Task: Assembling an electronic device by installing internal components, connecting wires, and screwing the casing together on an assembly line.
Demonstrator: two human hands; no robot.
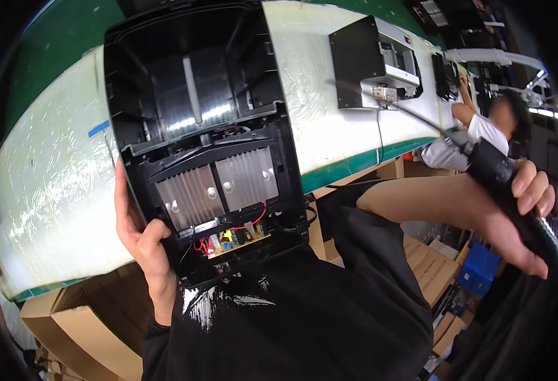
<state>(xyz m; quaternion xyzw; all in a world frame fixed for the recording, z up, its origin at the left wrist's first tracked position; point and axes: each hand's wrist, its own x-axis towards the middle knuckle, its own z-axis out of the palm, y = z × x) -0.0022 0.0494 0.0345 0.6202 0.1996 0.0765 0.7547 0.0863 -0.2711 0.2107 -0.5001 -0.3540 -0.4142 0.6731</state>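
Observation:
My left hand point(147, 244) grips the left edge of an open black appliance housing point(284, 136), thumb on top and fingers along the side. Inside the housing are two ribbed metal heat sinks point(247, 178), red wires and a small circuit board point(237, 242). Its near end rests close to my black shirt. Out to the right, my right hand point(514, 222) is closed around a black electric screwdriver point(490, 164). The screwdriver's long thin shaft points left, its tip at the small metal fitting on a black and silver box-shaped machine point(358, 60). Whether the tip touches it I cannot tell.
The bench is covered with white padding point(56, 184) and has a green edge point(339, 170). A small blue strip point(99, 129) lies left of the housing. Below are cardboard boxes point(94, 330) and a blue bin point(479, 270). Another person point(482, 136) sits farther right along the bench.

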